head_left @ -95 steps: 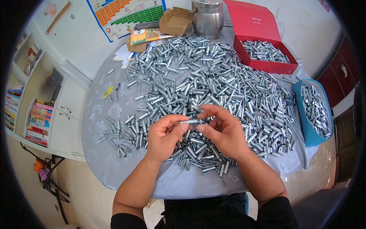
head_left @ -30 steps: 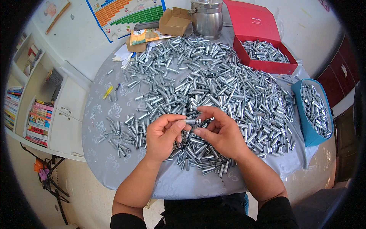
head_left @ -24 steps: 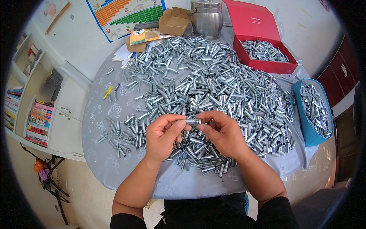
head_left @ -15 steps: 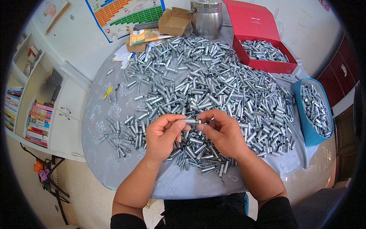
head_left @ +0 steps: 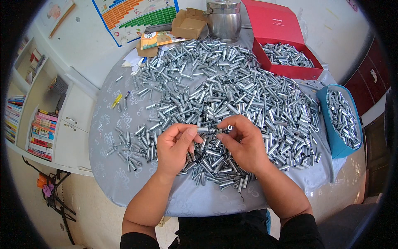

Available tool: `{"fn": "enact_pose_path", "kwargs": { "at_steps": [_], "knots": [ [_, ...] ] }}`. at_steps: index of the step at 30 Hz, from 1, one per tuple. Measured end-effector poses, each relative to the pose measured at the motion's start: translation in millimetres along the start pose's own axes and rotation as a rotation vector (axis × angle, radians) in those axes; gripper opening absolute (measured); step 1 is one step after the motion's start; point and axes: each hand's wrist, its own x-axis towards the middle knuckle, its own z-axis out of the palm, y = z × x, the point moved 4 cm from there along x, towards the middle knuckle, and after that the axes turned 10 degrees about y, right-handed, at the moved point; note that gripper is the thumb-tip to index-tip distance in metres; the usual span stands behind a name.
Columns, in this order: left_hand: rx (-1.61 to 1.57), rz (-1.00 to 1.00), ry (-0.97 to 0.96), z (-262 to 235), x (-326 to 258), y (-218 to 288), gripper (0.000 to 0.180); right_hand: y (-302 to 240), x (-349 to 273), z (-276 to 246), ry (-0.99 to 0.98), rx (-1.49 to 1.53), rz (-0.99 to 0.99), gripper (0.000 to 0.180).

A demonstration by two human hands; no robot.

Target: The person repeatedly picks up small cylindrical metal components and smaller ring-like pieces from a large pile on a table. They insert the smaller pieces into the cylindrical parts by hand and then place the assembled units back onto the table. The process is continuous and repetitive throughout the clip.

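In front of me, above a wide heap of silvery metal sleeve anchor bolts [head_left: 257, 99], my left hand [head_left: 172, 149] pinches one sleeve anchor bolt [head_left: 204, 130] between thumb and forefinger. It lies roughly level, its free end pointing at my right hand [head_left: 248, 145]. The right thumb and forefinger curl around that end, slightly parted. A short shiny metal piece with a round end [head_left: 229, 128] shows between the right fingers; whether it is a separate part I cannot tell. My other fingers are bent beneath and partly hidden.
A red lidded box [head_left: 290, 74] and a blue fabric bin [head_left: 335, 137], both full of bolts, stand at the right. At the back are a steel pot [head_left: 224, 23] and a small cardboard box [head_left: 188, 24]. A yellow tool [head_left: 117, 101] lies left on the grey tablecloth [head_left: 124, 186].
My right fingertips have loosened and shifted slightly right, off the anchor bolt's end. A round metal end now shows between them. My left hand keeps hold of the bolt.
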Motion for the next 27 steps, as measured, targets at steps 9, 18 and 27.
{"fn": "enact_pose_path", "kwargs": {
  "at_steps": [9,18,27],
  "knots": [
    [0.063,0.038,-0.025,1,-2,-1,0.017,-13,-1,3,-0.060,-0.097,-0.203,0.027],
    [0.024,0.036,-0.016,1,0,-1,0.016,-14,-1,1,0.009,-0.175,-0.198,0.021],
    [0.006,-0.043,-0.060,7,-4,-5,0.014,-14,-4,5,-0.042,-0.031,-0.117,0.021]
  ]
}}
